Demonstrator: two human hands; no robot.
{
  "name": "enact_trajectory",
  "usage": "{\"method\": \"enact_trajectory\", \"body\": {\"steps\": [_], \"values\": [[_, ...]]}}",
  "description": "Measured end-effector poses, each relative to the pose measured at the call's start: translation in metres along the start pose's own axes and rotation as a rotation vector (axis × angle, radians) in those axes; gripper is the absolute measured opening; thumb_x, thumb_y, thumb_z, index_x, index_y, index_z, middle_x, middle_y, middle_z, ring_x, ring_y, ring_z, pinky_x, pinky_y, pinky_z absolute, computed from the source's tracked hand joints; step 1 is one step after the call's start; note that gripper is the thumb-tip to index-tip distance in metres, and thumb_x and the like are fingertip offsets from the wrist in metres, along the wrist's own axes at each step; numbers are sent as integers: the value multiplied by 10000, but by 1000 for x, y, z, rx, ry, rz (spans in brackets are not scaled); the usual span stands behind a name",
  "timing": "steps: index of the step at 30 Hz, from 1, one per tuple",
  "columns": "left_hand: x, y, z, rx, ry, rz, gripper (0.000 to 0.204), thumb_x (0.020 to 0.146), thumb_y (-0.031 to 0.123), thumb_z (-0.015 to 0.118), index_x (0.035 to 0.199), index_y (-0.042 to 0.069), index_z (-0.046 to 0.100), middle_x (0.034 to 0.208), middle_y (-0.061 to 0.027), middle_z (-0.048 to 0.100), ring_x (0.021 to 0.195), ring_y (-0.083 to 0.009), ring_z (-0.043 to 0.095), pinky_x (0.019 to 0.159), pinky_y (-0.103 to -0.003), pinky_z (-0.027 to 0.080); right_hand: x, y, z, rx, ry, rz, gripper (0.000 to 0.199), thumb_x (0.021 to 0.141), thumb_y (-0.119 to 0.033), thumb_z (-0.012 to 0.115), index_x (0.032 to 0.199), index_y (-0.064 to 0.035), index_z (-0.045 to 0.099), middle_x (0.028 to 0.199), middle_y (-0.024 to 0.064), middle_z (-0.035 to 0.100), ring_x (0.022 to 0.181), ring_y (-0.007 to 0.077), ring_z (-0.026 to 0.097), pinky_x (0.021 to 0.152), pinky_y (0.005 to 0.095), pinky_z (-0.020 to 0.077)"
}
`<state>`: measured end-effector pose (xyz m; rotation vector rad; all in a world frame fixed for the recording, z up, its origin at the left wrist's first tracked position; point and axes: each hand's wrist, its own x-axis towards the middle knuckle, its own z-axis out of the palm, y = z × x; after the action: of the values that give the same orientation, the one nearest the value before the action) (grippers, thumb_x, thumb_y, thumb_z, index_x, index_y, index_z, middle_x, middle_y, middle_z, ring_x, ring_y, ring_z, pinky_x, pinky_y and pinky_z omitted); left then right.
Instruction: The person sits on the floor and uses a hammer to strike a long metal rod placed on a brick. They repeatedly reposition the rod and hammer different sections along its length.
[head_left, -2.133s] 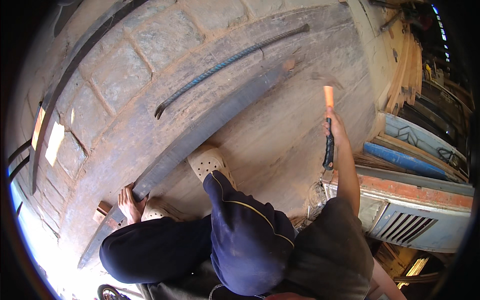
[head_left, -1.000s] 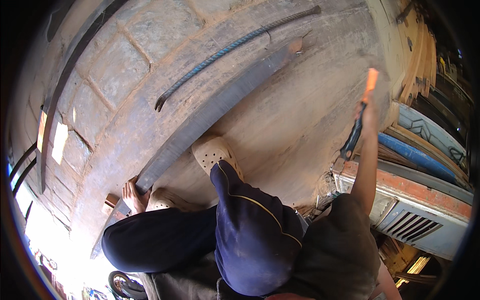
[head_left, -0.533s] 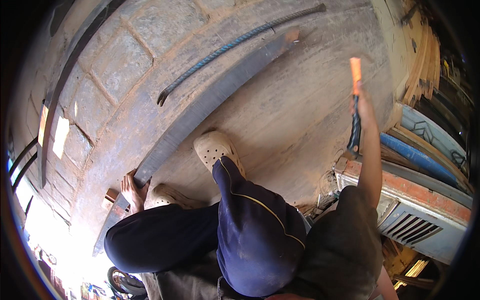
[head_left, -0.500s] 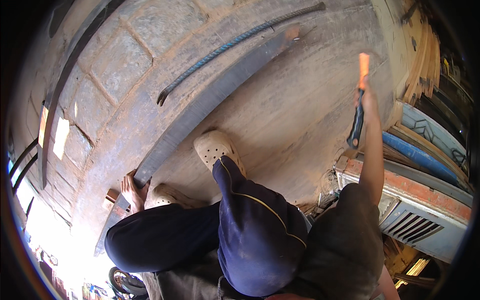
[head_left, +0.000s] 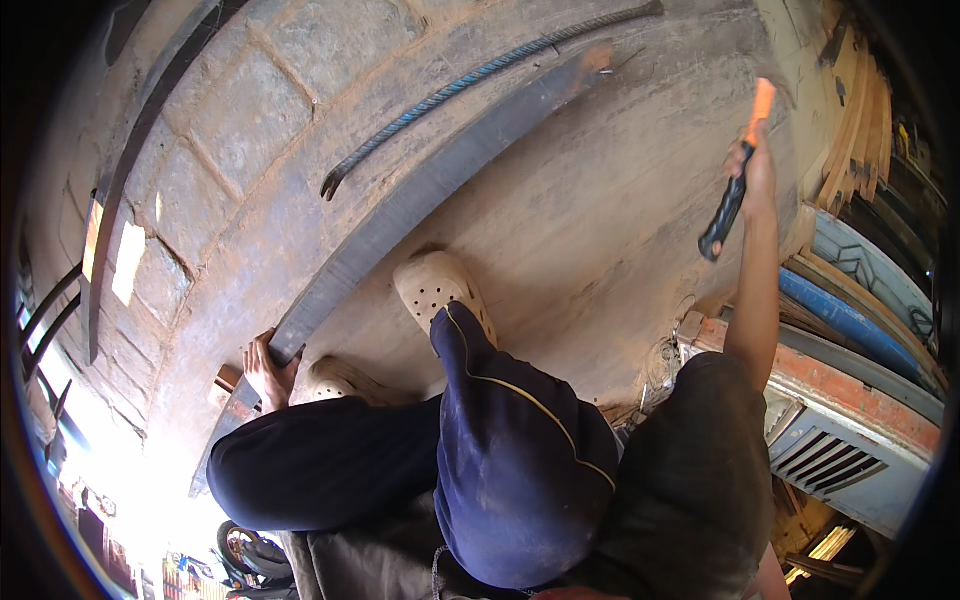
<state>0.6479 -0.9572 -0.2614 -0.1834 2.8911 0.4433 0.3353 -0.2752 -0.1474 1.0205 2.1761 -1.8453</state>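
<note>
A long grey wooden plank (head_left: 400, 215) runs diagonally over the floor, with what look like bent nails by its far right end. My left hand (head_left: 270, 370) grips its near left part, fingers over one edge and thumb at the other. On the right, my raised right hand (head_left: 758, 165) closes round a hammer (head_left: 724, 215), which has a black grip and an orange neck. The black grip points back toward me; the hammer's head is blurred and hard to make out. Beyond the plank lies a bluish pry bar (head_left: 450, 92) with a forked end.
My feet wear beige clogs (head_left: 437, 285) close to the plank's near side. A small wood block (head_left: 226, 382) sits by my left hand. At the right are stacked wood strips (head_left: 858, 130), a blue board (head_left: 845, 312) and a vented metal casing (head_left: 830, 462). Stone paving (head_left: 240, 120) stretches off left.
My right hand has risen slightly up and to the right with the hammer, whose grip now tilts more. My left hand keeps its place on the plank. The view has shifted a little.
</note>
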Motion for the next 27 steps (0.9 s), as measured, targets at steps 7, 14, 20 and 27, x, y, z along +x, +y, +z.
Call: {"method": "enact_trajectory", "body": {"steps": [7, 14, 20, 27], "values": [[9, 2, 10, -29, 4, 42, 600, 576, 218, 854, 1082, 59, 572, 970, -128, 611, 896, -331, 591, 799, -420, 469, -66, 45, 50, -322, -265, 200, 463, 955, -533, 457, 730, -129, 473, 522, -42, 403, 391, 77, 402, 381, 230, 356], [0, -5, 1, 17, 5, 20, 597, 588, 235, 849, 1088, 61, 572, 963, -129, 609, 892, -330, 590, 797, -421, 464, -40, 13, 22, -202, 169, -168, 471, 968, -522, 429, 765, -102, 490, 535, -12, 457, 438, 92, 463, 410, 236, 379], [5, -3, 6, -3, 21, 44, 593, 601, 248, 841, 1094, 62, 571, 982, -124, 612, 903, -327, 593, 812, -423, 464, -45, 56, 68, -536, 75, -127, 359, 999, -382, 445, 823, -74, 502, 553, -16, 448, 453, 90, 460, 421, 248, 385], [-1, -5, 10, 46, -27, 73, 589, 595, 302, 821, 1068, 53, 573, 974, -114, 626, 898, -308, 594, 815, -410, 457, -102, 29, 82, -398, -195, -85, 402, 994, -455, 418, 842, -90, 490, 572, -28, 443, 431, 76, 439, 399, 214, 371]]}}
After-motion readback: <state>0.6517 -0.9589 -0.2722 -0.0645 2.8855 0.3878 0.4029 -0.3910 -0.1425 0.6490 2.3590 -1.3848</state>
